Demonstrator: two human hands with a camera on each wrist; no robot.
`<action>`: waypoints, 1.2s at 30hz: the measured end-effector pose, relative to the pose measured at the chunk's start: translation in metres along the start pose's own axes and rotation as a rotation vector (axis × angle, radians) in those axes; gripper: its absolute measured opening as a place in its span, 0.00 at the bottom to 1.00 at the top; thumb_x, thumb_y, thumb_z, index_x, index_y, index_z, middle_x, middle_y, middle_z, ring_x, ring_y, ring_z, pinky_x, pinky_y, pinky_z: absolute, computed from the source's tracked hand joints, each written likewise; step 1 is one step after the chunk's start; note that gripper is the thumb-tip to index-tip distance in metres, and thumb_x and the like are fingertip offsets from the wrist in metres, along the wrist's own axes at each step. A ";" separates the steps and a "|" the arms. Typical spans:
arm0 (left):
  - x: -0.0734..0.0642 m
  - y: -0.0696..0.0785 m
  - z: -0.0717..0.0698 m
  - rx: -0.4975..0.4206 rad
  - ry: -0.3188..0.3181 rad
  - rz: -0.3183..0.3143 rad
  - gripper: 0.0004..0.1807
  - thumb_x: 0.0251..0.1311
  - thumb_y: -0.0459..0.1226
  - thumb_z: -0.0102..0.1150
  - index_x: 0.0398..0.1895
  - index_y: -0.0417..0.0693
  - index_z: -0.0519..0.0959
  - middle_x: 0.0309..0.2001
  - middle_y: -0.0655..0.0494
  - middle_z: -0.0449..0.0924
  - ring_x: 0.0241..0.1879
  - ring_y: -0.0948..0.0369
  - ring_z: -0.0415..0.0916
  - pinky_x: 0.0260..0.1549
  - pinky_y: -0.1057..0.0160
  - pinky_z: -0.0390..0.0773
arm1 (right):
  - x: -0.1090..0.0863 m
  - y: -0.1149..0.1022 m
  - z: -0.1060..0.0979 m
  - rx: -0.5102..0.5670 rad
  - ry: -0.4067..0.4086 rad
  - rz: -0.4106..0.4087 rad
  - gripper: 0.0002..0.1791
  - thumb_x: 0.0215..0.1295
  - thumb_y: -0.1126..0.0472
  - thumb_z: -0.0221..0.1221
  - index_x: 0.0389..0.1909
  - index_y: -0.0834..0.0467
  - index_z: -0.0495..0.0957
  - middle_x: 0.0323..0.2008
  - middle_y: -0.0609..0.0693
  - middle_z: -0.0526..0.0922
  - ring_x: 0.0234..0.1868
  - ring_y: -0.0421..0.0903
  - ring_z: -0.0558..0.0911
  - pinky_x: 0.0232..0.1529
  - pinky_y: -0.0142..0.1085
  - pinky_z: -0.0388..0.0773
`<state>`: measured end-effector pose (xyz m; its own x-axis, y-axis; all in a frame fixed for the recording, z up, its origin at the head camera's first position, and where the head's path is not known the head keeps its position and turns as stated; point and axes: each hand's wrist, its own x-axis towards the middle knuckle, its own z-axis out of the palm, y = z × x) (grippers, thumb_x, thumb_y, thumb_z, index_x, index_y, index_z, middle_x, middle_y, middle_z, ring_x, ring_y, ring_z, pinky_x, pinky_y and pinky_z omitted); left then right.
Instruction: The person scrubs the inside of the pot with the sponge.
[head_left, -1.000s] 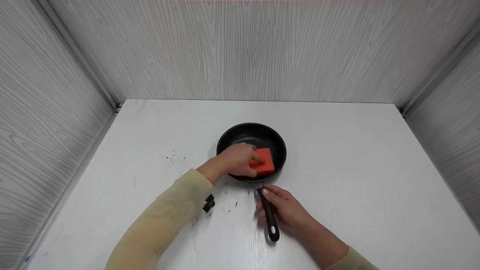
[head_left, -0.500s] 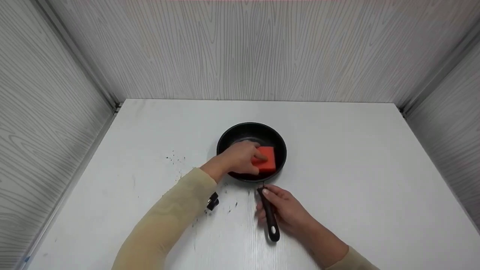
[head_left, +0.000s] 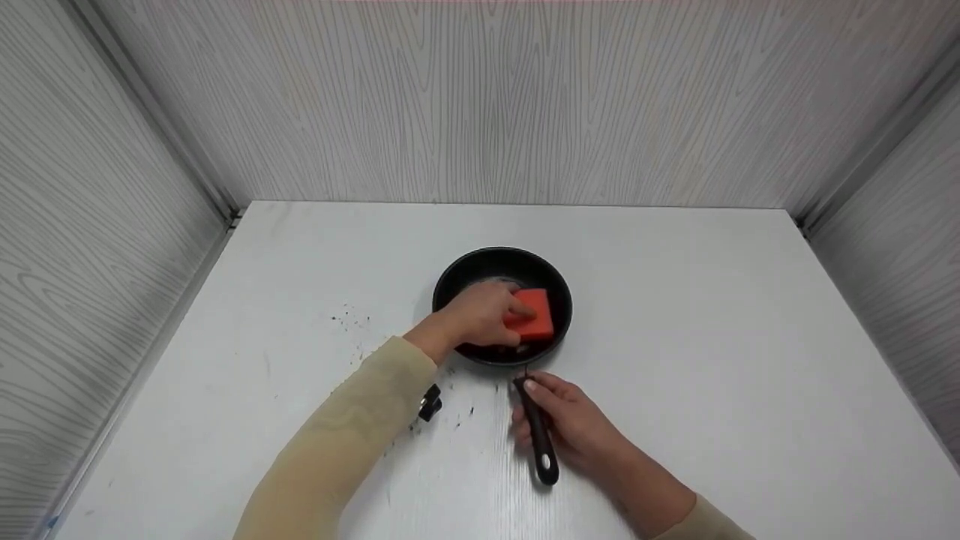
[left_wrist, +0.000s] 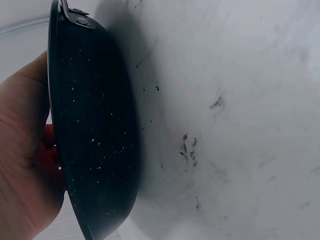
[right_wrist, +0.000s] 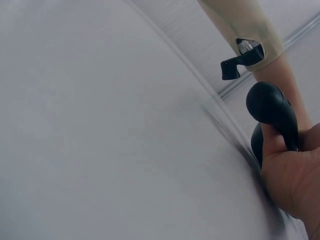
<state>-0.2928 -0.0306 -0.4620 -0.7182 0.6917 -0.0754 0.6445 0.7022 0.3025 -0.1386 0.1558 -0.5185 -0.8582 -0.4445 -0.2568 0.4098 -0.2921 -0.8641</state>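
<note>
A black frying pan [head_left: 499, 262] sits on the white table with its handle [head_left: 541, 442] toward the person. Inside it lies a red-orange sponge [head_left: 536, 304], which my left hand [head_left: 480, 311] grips from the left, fingers spread over its top. My right hand [head_left: 574, 420] holds the handle near the pan, thumb on top and fingers curled beneath. In the left wrist view the speckled outer wall of the pan [left_wrist: 95, 130] hides most of the sponge. The right wrist view shows the handle's rounded end [right_wrist: 267, 102] above my right hand [right_wrist: 295, 175].
The white table [head_left: 712, 322] carries dark specks and scuffs [head_left: 349, 316] left of the pan and in front of it. Pale wood-grain panels [head_left: 480, 105] enclose the back and both sides. A small black camera mount [head_left: 430, 403] sticks out under the left sleeve.
My left hand has slid the sponge slightly to the right and away from the person within the pan. The right hand and the handle have stayed in place.
</note>
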 end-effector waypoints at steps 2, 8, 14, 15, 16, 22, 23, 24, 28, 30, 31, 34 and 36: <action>0.000 0.000 0.000 0.016 0.007 -0.001 0.27 0.61 0.46 0.71 0.66 0.64 0.85 0.72 0.47 0.75 0.74 0.52 0.67 0.73 0.54 0.65 | 0.000 0.000 -0.001 -0.014 -0.006 -0.008 0.22 0.85 0.57 0.52 0.66 0.70 0.68 0.33 0.54 0.84 0.27 0.45 0.85 0.33 0.39 0.85; 0.001 0.000 0.003 0.045 0.030 -0.022 0.27 0.63 0.48 0.70 0.68 0.65 0.84 0.75 0.46 0.72 0.75 0.50 0.66 0.73 0.49 0.64 | 0.002 0.001 -0.001 -0.033 -0.009 -0.015 0.21 0.85 0.57 0.52 0.65 0.70 0.68 0.33 0.54 0.85 0.27 0.44 0.85 0.33 0.39 0.86; 0.003 -0.002 0.005 0.088 0.070 -0.026 0.27 0.64 0.51 0.70 0.68 0.65 0.83 0.73 0.44 0.73 0.73 0.48 0.69 0.71 0.46 0.67 | 0.001 0.001 -0.001 -0.051 -0.004 -0.019 0.22 0.84 0.56 0.53 0.64 0.70 0.69 0.33 0.54 0.85 0.28 0.44 0.84 0.34 0.40 0.86; 0.003 -0.003 0.005 0.096 0.075 -0.028 0.27 0.64 0.51 0.70 0.68 0.65 0.83 0.73 0.44 0.73 0.72 0.48 0.69 0.71 0.46 0.67 | 0.001 0.001 -0.001 -0.054 -0.003 -0.019 0.22 0.84 0.56 0.53 0.64 0.70 0.69 0.33 0.54 0.85 0.27 0.44 0.85 0.34 0.40 0.86; 0.004 -0.003 0.005 0.103 0.078 -0.032 0.27 0.64 0.51 0.70 0.68 0.65 0.83 0.72 0.44 0.74 0.72 0.48 0.70 0.70 0.46 0.67 | 0.001 0.001 -0.001 -0.056 -0.002 -0.019 0.22 0.84 0.56 0.53 0.64 0.70 0.69 0.33 0.54 0.85 0.27 0.44 0.85 0.34 0.40 0.86; 0.006 -0.003 0.005 0.120 0.082 -0.065 0.28 0.65 0.52 0.69 0.69 0.66 0.82 0.72 0.45 0.74 0.70 0.47 0.70 0.70 0.44 0.67 | 0.000 0.000 0.000 -0.051 0.007 -0.017 0.23 0.84 0.56 0.54 0.65 0.70 0.69 0.34 0.54 0.85 0.27 0.44 0.85 0.34 0.39 0.86; 0.006 -0.003 0.005 0.128 0.084 -0.068 0.28 0.65 0.52 0.68 0.69 0.67 0.83 0.72 0.45 0.74 0.70 0.47 0.70 0.70 0.44 0.67 | 0.000 -0.001 0.000 -0.048 0.008 -0.017 0.23 0.84 0.56 0.54 0.66 0.70 0.68 0.34 0.54 0.85 0.27 0.44 0.85 0.34 0.39 0.86; 0.006 -0.004 0.005 0.138 0.087 -0.071 0.28 0.65 0.52 0.68 0.69 0.67 0.83 0.72 0.45 0.74 0.70 0.47 0.70 0.69 0.44 0.68 | 0.000 -0.001 0.000 -0.046 0.009 -0.017 0.23 0.84 0.56 0.54 0.66 0.70 0.68 0.34 0.54 0.85 0.27 0.44 0.85 0.34 0.39 0.86; 0.006 -0.005 0.006 0.178 0.101 -0.077 0.27 0.65 0.52 0.66 0.68 0.67 0.83 0.70 0.45 0.75 0.68 0.47 0.71 0.67 0.42 0.69 | 0.000 0.000 0.001 -0.050 0.009 -0.022 0.24 0.84 0.57 0.53 0.67 0.71 0.68 0.34 0.54 0.85 0.27 0.44 0.85 0.34 0.39 0.86; 0.006 -0.005 0.005 0.188 0.107 -0.077 0.26 0.65 0.52 0.66 0.67 0.66 0.84 0.69 0.45 0.75 0.67 0.46 0.71 0.67 0.41 0.70 | 0.000 0.000 0.001 -0.039 0.017 -0.016 0.23 0.84 0.57 0.53 0.67 0.71 0.68 0.33 0.55 0.85 0.27 0.44 0.84 0.33 0.39 0.86; 0.006 -0.005 0.005 0.192 0.109 -0.078 0.26 0.65 0.52 0.67 0.67 0.66 0.84 0.69 0.44 0.75 0.67 0.46 0.71 0.67 0.40 0.70 | 0.000 0.000 0.001 -0.034 0.022 -0.013 0.23 0.84 0.57 0.53 0.67 0.71 0.68 0.33 0.55 0.85 0.27 0.44 0.84 0.33 0.39 0.85; 0.005 -0.005 0.004 0.197 0.114 -0.084 0.25 0.66 0.52 0.67 0.66 0.66 0.84 0.70 0.44 0.74 0.68 0.45 0.70 0.67 0.39 0.69 | 0.000 0.001 0.001 -0.014 0.041 0.000 0.23 0.84 0.57 0.54 0.67 0.69 0.69 0.33 0.55 0.85 0.27 0.45 0.83 0.32 0.39 0.85; 0.005 -0.006 0.003 0.205 0.115 -0.090 0.25 0.66 0.52 0.67 0.67 0.66 0.83 0.71 0.43 0.73 0.68 0.45 0.69 0.67 0.39 0.69 | 0.000 0.000 0.002 -0.007 0.048 0.004 0.23 0.83 0.57 0.54 0.67 0.69 0.69 0.33 0.55 0.85 0.27 0.45 0.83 0.32 0.39 0.85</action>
<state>-0.2994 -0.0306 -0.4670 -0.7925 0.6095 0.0193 0.6081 0.7876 0.0995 -0.1381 0.1543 -0.5183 -0.8706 -0.4042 -0.2806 0.4112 -0.2844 -0.8660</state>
